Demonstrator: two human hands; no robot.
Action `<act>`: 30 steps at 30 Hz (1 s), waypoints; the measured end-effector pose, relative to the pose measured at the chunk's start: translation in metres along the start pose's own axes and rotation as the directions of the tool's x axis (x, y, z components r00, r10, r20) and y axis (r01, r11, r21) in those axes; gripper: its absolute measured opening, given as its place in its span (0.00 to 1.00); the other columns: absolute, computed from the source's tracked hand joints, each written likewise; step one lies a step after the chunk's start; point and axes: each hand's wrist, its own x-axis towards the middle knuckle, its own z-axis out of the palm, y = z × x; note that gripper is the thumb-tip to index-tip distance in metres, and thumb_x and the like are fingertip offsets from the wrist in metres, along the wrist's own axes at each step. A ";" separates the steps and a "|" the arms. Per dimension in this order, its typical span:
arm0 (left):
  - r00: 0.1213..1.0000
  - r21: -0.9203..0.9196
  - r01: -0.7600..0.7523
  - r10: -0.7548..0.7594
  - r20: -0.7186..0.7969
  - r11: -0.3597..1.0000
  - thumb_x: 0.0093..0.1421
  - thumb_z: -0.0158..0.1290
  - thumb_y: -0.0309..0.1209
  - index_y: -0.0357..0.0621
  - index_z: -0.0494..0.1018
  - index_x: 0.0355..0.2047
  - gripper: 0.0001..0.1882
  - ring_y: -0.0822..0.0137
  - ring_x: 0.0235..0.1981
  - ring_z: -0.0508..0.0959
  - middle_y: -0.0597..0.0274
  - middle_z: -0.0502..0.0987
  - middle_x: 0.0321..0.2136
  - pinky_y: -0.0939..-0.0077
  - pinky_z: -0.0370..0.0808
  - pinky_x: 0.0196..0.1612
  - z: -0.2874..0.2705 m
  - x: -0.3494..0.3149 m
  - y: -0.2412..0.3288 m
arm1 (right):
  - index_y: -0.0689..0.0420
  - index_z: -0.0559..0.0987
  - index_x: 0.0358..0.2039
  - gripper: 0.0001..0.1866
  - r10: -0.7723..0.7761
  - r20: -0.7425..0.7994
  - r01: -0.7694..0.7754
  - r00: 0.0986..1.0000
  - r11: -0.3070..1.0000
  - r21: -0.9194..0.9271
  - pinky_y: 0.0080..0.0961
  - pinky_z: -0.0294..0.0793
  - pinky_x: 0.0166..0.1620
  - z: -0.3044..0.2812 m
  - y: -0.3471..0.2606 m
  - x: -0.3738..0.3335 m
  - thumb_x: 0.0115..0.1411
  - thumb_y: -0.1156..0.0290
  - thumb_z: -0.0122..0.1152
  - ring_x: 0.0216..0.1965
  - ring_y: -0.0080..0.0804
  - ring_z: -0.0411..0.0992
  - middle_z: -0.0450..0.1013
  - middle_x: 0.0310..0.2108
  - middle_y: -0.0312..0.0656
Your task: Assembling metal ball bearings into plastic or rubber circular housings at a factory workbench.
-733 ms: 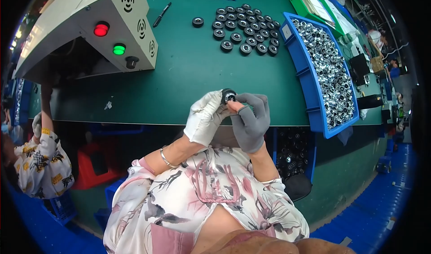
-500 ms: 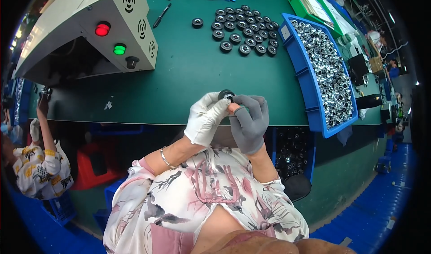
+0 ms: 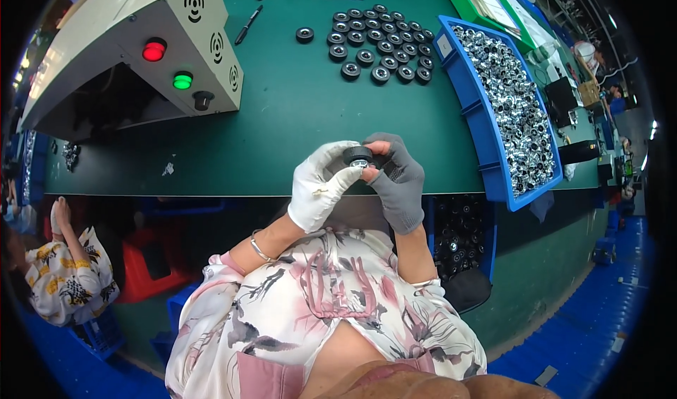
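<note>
Above the table's front edge, a small black wheel [image 3: 357, 154] with a shiny chrome part at its lower side is held between my two hands. My left hand [image 3: 315, 191], in a white glove, closes its thumb and fingers on the wheel's left side. My right hand [image 3: 402, 187] wears a grey glove with bare fingertips at the thumb and forefinger. Those bare tips pinch the wheel's right side. On the far part of the green table [image 3: 296, 124], several similar black wheels [image 3: 384, 44] lie in a loose group, and one wheel [image 3: 305, 34] sits apart to their left.
A cream machine [image 3: 134, 53] with red and green lights stands at left. At right is a blue bin [image 3: 486, 142] of chrome parts. A pen [image 3: 248, 25] lies near the machine. Below the table edge sits a box of black wheels [image 3: 458, 240]. Another person [image 3: 67, 272] sits at far left.
The wheel has been tilted so its black rim and chrome part now show. My right fingers have shifted to its right side. The other person's arm has dropped off the table.
</note>
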 end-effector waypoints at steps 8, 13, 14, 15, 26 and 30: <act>0.957 -0.321 0.267 -0.210 0.201 0.909 0.63 0.60 0.26 0.36 0.72 0.48 0.15 0.73 0.44 0.75 0.63 0.75 0.41 0.78 0.73 0.51 -0.008 0.011 0.012 | 0.62 0.75 0.38 0.18 -0.109 0.024 0.109 0.994 0.994 -0.016 0.18 0.71 0.44 0.003 0.005 0.004 0.54 0.67 0.75 0.39 0.20 0.69 0.71 0.40 0.36; 0.990 -0.188 0.004 0.023 0.140 0.982 0.62 0.61 0.27 0.36 0.73 0.44 0.12 0.75 0.41 0.75 0.63 0.74 0.40 0.79 0.74 0.47 -0.008 0.016 0.000 | 0.63 0.75 0.38 0.15 -0.064 0.003 0.064 0.998 0.998 0.022 0.19 0.71 0.46 0.007 0.001 0.001 0.54 0.75 0.72 0.40 0.21 0.69 0.70 0.39 0.37; 0.985 -0.135 -0.084 0.103 0.137 0.987 0.62 0.61 0.28 0.37 0.74 0.43 0.11 0.75 0.39 0.75 0.63 0.74 0.40 0.79 0.75 0.45 -0.008 0.016 0.000 | 0.64 0.76 0.39 0.13 -0.039 -0.003 0.039 0.999 0.998 0.044 0.21 0.70 0.48 0.008 -0.001 -0.001 0.54 0.80 0.70 0.41 0.23 0.69 0.71 0.39 0.38; 0.985 -0.137 -0.081 0.100 0.138 0.987 0.62 0.61 0.28 0.37 0.74 0.43 0.11 0.75 0.39 0.75 0.63 0.74 0.40 0.79 0.75 0.45 -0.007 0.016 0.001 | 0.64 0.76 0.39 0.13 -0.037 -0.006 0.037 0.999 0.998 0.043 0.21 0.70 0.48 0.010 -0.004 -0.002 0.54 0.80 0.70 0.41 0.23 0.69 0.71 0.39 0.38; 0.942 0.308 -0.312 0.334 -0.021 0.899 0.60 0.61 0.25 0.37 0.76 0.40 0.09 0.70 0.34 0.77 0.62 0.75 0.33 0.77 0.74 0.39 0.002 0.013 0.003 | 0.62 0.75 0.37 0.10 -0.056 -0.148 0.067 0.987 0.995 0.074 0.19 0.68 0.43 0.026 0.003 -0.005 0.57 0.76 0.68 0.37 0.20 0.67 0.71 0.37 0.36; 0.982 0.103 0.111 -0.125 0.143 0.988 0.60 0.62 0.24 0.35 0.72 0.44 0.14 0.72 0.37 0.79 0.62 0.75 0.37 0.79 0.76 0.43 -0.008 0.020 0.026 | 0.63 0.77 0.41 0.12 -0.077 -0.051 0.073 0.996 0.994 -0.077 0.18 0.69 0.44 0.007 -0.003 -0.002 0.57 0.77 0.67 0.39 0.21 0.69 0.72 0.38 0.36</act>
